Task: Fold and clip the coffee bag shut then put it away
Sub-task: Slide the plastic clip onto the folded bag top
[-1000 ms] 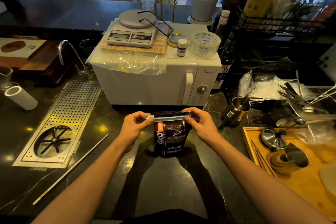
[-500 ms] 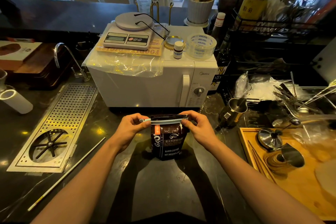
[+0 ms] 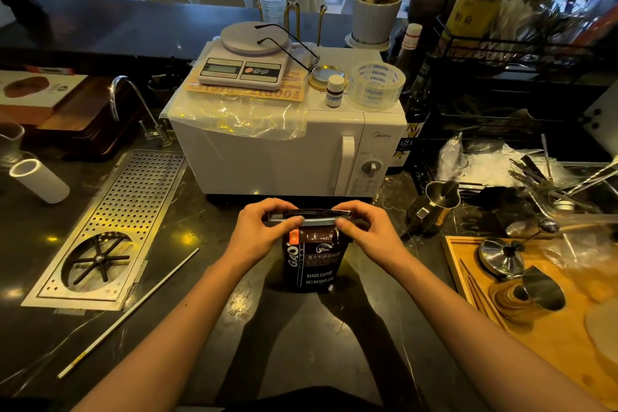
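Between both hands, upright coffee bag.

café bar | rinser tray | milk pitcher | microwave

the coffee bag reads "gao", "baked.coffee" and "net.weight", its number too blurred to tell. the microwave door says "midea"; the tape roll repeats "together". a dark bottle label shows "183".
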`<state>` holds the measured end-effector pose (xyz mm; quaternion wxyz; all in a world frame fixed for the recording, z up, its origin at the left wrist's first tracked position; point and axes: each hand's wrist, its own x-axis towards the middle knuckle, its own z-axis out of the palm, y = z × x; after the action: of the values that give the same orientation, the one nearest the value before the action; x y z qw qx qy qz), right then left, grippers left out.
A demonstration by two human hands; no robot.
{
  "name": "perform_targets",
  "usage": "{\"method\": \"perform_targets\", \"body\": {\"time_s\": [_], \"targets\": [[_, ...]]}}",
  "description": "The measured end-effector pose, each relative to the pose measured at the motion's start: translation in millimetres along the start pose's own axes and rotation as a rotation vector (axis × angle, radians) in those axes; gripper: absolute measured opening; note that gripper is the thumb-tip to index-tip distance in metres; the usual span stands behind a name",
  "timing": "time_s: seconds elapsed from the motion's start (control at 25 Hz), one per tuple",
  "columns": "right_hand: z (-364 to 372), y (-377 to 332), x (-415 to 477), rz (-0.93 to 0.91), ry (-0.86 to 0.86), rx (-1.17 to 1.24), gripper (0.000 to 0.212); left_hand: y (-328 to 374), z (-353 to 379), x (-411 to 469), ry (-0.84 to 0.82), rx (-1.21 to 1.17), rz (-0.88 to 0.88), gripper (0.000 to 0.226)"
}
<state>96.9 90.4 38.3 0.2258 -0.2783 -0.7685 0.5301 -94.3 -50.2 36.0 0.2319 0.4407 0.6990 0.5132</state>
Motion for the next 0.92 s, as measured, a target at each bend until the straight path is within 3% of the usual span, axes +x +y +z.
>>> {"method": "perform_targets", "body": {"time_s": [0.28,0.92], "targets": [[16,-15,5,-0.180,0.080,-0.160,0.015,16,19,4,0.028,0.050,0.127,0.012],[40,-16,6,-0.133,0.259,-0.126,0.006,10,30,-3,0.125,0.068,0.165,0.004]]}}
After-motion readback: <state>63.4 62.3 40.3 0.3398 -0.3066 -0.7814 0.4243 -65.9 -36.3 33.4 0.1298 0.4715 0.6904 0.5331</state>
